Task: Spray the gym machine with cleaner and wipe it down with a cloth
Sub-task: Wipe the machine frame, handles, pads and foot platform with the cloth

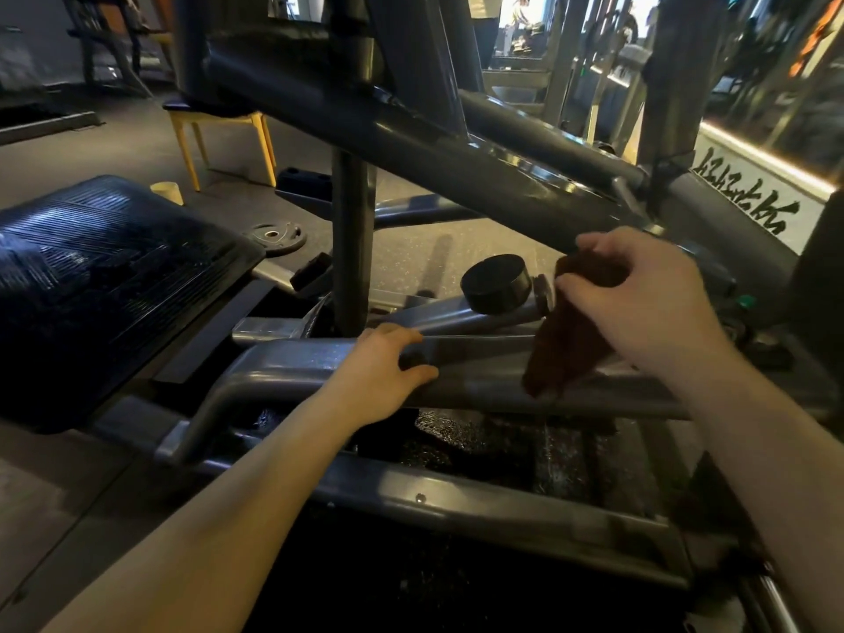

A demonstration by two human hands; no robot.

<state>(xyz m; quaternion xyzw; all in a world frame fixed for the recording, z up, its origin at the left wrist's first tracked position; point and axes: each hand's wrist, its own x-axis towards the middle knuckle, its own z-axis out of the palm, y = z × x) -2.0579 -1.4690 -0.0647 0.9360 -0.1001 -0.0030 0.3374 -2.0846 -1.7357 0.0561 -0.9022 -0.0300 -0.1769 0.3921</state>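
Observation:
A grey steel gym machine fills the view, with a thick diagonal bar point(456, 153) above and a horizontal frame bar point(484, 381) in the middle. My right hand point(648, 290) pinches the top of a dark brown cloth point(566, 344), which hangs down with its lower end touching the horizontal bar. My left hand point(388, 372) rests on that same bar further left, fingers curled over its top and thumb along the near side. The bar's surface looks wet in spots. No spray bottle is in view.
A black ribbed seat pad point(105, 276) sits at the left. A black round cap point(495, 283) ends a lower tube. A weight plate point(274, 235) lies on the floor, with a yellow-legged chair point(219, 139) behind. Other machines stand at the back right.

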